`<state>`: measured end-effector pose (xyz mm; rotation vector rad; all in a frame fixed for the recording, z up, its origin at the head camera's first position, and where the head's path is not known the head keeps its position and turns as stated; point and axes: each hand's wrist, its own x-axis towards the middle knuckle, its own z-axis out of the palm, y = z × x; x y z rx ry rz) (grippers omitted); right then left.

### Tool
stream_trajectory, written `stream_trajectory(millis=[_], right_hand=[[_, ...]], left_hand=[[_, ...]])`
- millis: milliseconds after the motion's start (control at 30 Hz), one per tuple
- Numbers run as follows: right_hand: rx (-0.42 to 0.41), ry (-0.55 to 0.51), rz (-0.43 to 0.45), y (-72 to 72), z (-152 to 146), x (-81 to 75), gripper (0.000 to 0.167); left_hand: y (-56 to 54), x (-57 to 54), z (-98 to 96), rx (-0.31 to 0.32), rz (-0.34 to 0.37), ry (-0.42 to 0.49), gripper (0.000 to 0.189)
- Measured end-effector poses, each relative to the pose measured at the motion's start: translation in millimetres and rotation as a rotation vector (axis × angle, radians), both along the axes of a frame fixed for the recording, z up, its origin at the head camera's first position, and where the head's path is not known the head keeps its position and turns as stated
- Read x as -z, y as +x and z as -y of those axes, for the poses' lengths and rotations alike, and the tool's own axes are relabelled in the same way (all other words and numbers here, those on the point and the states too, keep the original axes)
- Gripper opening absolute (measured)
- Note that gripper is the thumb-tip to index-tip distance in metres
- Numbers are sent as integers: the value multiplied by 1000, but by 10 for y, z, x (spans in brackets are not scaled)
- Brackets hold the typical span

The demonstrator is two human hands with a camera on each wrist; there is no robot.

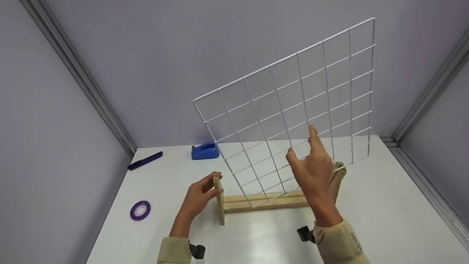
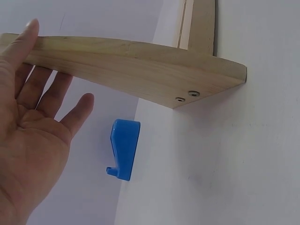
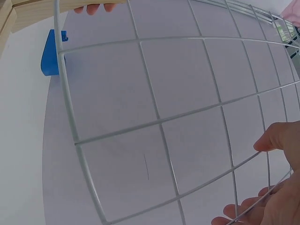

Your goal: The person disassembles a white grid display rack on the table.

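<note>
A white wire grid panel (image 1: 282, 111) stands tilted above a wooden stand, its lower corner overlapping the stand's crossbar (image 1: 267, 204) in the head view. My right hand (image 1: 314, 172) holds the panel by its wires. In the right wrist view the thumb (image 3: 272, 136) lies on the near side and the other fingers reach behind the wires. My left hand (image 1: 199, 194) grips the upper part of the stand's left end board (image 2: 126, 58), thumb on one side and fingers on the other. Two screw heads (image 2: 193, 93) show low on that board. The right end board (image 1: 338, 179) is partly hidden behind my right hand.
A blue tape dispenser (image 1: 206, 151) sits at the back of the white table (image 1: 176, 176). Left of it lie a dark purple bar-shaped item (image 1: 145, 160) and a purple ring-shaped roll (image 1: 133, 212). Grey-white walls (image 1: 165, 73) enclose the table at the back and sides.
</note>
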<state>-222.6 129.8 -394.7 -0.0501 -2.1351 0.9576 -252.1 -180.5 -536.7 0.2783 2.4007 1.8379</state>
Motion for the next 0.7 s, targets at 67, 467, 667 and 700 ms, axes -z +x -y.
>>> stream_trajectory(millis=[67,467,667,700], right_hand=[[-7,3,7,-2,0,13,72],[-22,15,89,41,-70,121,72],[-9,29,100,42,-85,128,73],[-6,31,91,32,-82,129,72]], left_hand=[[1,11,17,-3,2,3,64],[40,26,52,-26,-5,29,61],[83,-1,69,-36,-14,51,60],[88,-6,80,-39,-11,50,60]])
